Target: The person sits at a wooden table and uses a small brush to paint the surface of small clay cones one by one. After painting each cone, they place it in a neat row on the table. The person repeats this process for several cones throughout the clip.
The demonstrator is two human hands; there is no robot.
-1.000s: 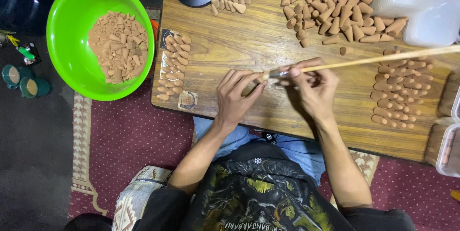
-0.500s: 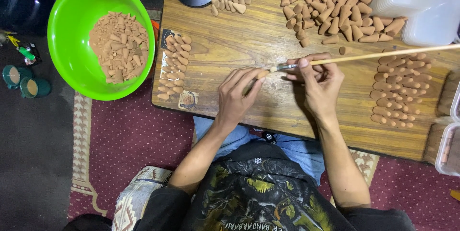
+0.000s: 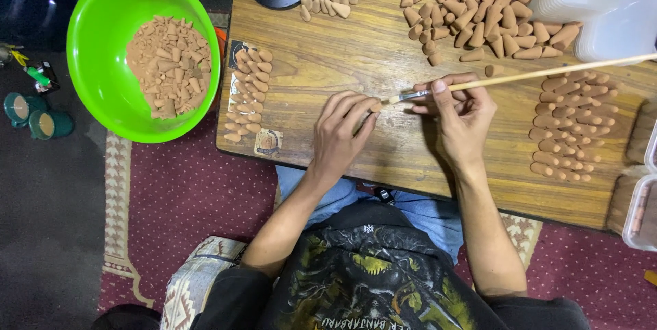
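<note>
Two hands work over a wooden table (image 3: 383, 49): left (image 3: 342, 131) pinches a cone (image 3: 375, 106), right (image 3: 460, 107) grips a brush (image 3: 520, 78).

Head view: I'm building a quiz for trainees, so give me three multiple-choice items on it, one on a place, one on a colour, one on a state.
1. Where is the green bowl?
A. on the floor beside the wooden table
B. on the table
C. in the lap

2. What colour are the cones in it?
A. white
B. reddish-brown
C. blue

3. What does the right hand hold?
A. nothing
B. a cup
C. a long-handled brush

Key: A, the bowl sits off the table's edge; B, the pile is reddish-brown; C, its fingers grip the brush, whose tip meets a cone in the left hand.
</note>
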